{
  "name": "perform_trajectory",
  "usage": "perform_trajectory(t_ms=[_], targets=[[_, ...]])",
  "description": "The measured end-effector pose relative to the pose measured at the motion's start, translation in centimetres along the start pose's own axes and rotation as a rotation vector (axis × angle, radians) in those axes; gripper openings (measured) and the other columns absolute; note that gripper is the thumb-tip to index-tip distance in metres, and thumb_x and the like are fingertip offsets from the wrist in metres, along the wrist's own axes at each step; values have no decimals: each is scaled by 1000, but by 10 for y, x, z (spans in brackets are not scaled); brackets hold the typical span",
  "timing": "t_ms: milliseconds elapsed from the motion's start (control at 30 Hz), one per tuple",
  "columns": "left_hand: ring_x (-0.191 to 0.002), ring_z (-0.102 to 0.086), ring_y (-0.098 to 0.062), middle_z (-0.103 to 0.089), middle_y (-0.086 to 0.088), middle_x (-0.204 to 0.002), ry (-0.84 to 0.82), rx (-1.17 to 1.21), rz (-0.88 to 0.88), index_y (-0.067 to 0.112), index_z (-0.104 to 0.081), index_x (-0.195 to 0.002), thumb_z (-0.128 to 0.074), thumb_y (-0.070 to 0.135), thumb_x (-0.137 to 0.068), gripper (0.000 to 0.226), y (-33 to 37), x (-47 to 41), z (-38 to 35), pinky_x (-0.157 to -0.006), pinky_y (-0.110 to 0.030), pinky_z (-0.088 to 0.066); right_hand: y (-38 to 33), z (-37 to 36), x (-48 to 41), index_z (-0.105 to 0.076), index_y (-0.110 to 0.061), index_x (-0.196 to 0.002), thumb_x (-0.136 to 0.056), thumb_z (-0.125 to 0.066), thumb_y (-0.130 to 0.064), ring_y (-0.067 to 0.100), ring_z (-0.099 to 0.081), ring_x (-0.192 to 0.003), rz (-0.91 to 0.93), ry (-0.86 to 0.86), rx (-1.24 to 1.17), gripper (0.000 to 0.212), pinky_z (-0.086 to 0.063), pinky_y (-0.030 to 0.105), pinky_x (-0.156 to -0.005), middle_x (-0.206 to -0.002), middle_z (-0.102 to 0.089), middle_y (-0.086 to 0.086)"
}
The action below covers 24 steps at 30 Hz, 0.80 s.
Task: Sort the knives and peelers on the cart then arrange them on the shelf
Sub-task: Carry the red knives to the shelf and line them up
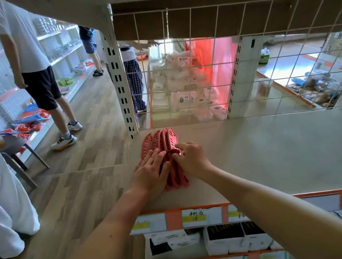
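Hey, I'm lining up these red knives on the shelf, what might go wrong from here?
The red knives lie bunched at the left end of the shelf, near its side edge, so a nudge from the left hand might push one off. They overlap, so the right hand could fan them unevenly.

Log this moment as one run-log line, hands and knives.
stage: arranging on shelf | left hand: flat on red knives | right hand: fingertips on stack | cart: unseen
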<state>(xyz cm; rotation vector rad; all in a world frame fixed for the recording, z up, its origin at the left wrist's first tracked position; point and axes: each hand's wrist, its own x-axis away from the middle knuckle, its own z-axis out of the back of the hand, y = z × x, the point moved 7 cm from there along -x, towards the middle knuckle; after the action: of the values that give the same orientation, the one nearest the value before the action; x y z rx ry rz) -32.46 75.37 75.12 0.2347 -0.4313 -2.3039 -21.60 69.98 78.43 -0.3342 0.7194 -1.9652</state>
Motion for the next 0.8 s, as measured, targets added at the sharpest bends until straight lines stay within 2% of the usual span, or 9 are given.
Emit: perform_trajectory(t_ms=[100,200,300,433,600,667,800], targets=[[-147,-4,-11,-11,6,-159,-1,-12,7,30,-17,-149,-10,53,-88,65,3,-1,5,-120,-35,-7,8,11,5,-58,-4,-124,-94,-49,-22,31,-54,-116,-6,-7,54,36,-41,32,-94,-128,-56,17],[-147,2,-10,-2,7,-159,-24,-60,30,28,-11,-150,-16,47,-98,55,13,-6,9,-121,-37,-3,24,26,12,-51,-10,-133,-96,-45,-29,30,-48,-125,-53,-45,157,42,-42,36,-98,-140,-48,11],[-147,2,-14,-1,4,-159,-24,-131,14,24,-12,-150,-18,41,-100,54,34,-12,13,-121,-37,0,41,45,20,-45,-14,-138,-96,-46,-32,28,-43,-130,-100,-54,199,46,-39,35,-102,-143,-45,8],[-147,4,-26,-6,0,-159,-179,-197,-3,21,-18,-149,-25,42,-97,56,66,-17,5,-119,-49,-5,62,76,41,-48,-15,-136,-94,-48,-29,29,-46,-127,-115,-43,229,44,-40,34,-101,-138,-50,11],[-146,-10,-24,-14,-5,-158,-164,-147,76,16,-20,-149,-34,39,-98,58,122,-8,3,-120,-38,-9,108,117,81,-44,-18,-139,-95,-47,-31,26,-40,-133,-153,-47,241,47,-35,32,-106,-143,-47,8],[-146,-11,-25,-17,-7,-158,-154,-135,77,16,-23,-149,-36,40,-97,59,149,7,-9,-120,-37,-9,132,135,104,-42,-20,-140,-95,-47,-32,25,-37,-135,-182,-50,248,47,-34,31,-107,-145,-44,8],[-147,-5,-26,-8,-2,-159,-162,-143,74,18,-18,-149,-32,40,-98,57,216,54,-43,-120,-36,-10,179,170,160,-41,-20,-141,-96,-46,-31,25,-35,-136,-205,-43,205,47,-33,30,-107,-145,-43,10]])
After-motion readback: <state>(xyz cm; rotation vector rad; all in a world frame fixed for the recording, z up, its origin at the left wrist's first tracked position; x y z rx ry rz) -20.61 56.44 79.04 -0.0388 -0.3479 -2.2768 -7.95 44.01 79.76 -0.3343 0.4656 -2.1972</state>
